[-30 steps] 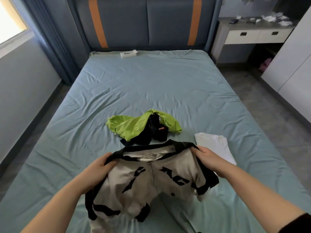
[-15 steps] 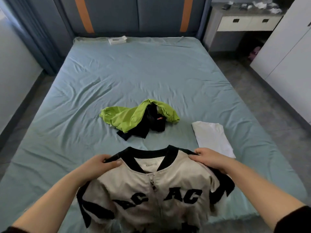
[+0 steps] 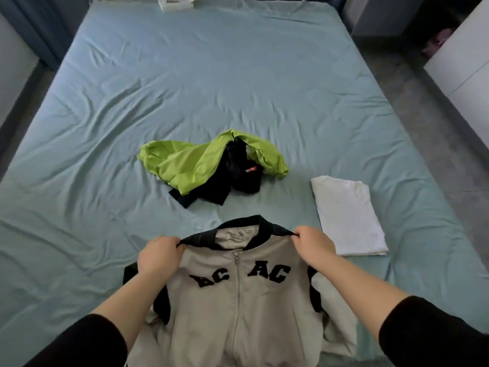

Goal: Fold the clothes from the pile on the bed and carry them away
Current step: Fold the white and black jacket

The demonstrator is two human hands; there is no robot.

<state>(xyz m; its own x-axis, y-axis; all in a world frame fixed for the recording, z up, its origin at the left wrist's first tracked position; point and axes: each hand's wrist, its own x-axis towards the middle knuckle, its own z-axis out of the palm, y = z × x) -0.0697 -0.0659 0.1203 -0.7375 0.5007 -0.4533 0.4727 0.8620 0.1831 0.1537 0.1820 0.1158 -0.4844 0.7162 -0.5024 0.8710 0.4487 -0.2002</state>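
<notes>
A grey zip jacket (image 3: pixel 238 308) with a black collar, black shoulder trim and black letters on the chest hangs front-up over the near end of the bed (image 3: pixel 185 83). My left hand (image 3: pixel 158 256) grips its left shoulder by the collar. My right hand (image 3: pixel 313 243) pinches the right shoulder. Beyond the jacket lies a small pile: a lime green garment (image 3: pixel 190 162) draped over a black garment (image 3: pixel 232 181). A folded white garment (image 3: pixel 346 215) lies flat to the right of my right hand.
The bed has a wrinkled light blue sheet. A small white box (image 3: pixel 176 2) sits at its far end. White cabinets (image 3: pixel 465 62) stand along the right, with grey floor (image 3: pixel 434 133) between them and the bed. A wall runs along the left.
The jacket has been pulled straight and held out by its shoulders, the chest letters now showing flat. The view has tilted further down towards the bed.
</notes>
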